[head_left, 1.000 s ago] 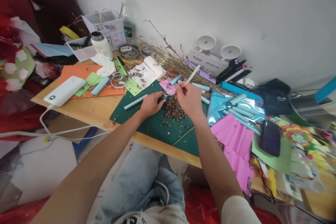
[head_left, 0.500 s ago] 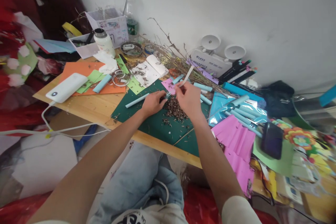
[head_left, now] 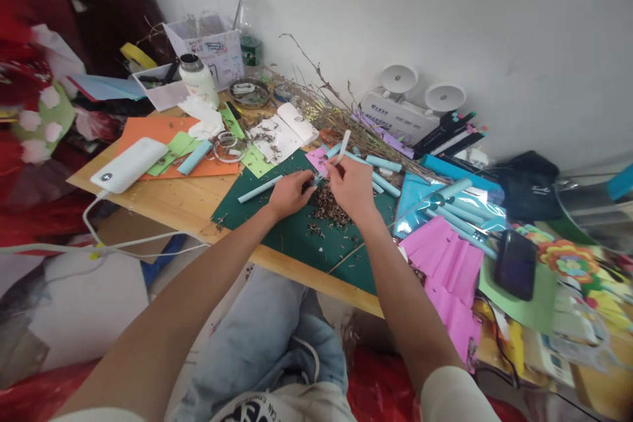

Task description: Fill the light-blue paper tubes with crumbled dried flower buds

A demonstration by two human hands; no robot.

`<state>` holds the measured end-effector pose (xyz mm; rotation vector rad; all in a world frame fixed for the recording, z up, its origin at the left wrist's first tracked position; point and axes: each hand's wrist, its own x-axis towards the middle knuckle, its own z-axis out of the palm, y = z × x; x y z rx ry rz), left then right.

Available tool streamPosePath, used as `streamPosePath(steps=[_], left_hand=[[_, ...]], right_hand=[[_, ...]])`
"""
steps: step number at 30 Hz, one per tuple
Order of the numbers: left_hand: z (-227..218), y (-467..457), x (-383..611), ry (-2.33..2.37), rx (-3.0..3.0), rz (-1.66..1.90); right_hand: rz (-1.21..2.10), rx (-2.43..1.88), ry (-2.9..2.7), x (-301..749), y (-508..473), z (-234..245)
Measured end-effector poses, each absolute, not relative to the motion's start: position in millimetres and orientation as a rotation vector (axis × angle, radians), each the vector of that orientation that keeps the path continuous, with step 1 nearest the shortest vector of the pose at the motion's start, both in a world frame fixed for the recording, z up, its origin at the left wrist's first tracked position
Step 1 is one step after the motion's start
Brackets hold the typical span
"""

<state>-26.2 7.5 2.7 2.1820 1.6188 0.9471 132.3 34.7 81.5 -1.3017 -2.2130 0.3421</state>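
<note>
Through my head view, I have the thin, flat white strip (head_left: 342, 147) upright and slanting in my right hand (head_left: 352, 186), its grip closed to a pinch at the lower end. My left hand (head_left: 291, 195) curls its fingers at a small pale-blue piece (head_left: 318, 179); I cannot tell whether that grip pinches the piece or merely touches it. Both meet over the far side of the heap of loose, dry brown bits (head_left: 332, 203).

A dropped wrist could scatter the heap, since the bits are light and lie right under my right hand. A slack pinch could let the strip tip, and a bump could roll the slim pale-blue paper tube (head_left: 260, 189) beside my left hand.

The most bare room is on the dark-green flat mat (head_left: 291, 237), towards the near edge of the wooden tabletop (head_left: 297, 270), where bits pushed too far could fall. Rightward is tight: the shiny blue plastic packet (head_left: 408, 201) and pleated pink paper (head_left: 452, 257) crowd my forearm. Beyond, dry brown twigs (head_left: 341, 105) could snag my fingers.
</note>
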Motion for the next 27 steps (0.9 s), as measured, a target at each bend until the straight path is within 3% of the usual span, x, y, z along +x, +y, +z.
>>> streamPosePath(steps=[27], left_hand=[[1.9, 6.9, -26.5, 1.639, 2.192, 0.917]], right_hand=[[0.410, -1.347, -2.144, 127.8, 35.1, 83.2]])
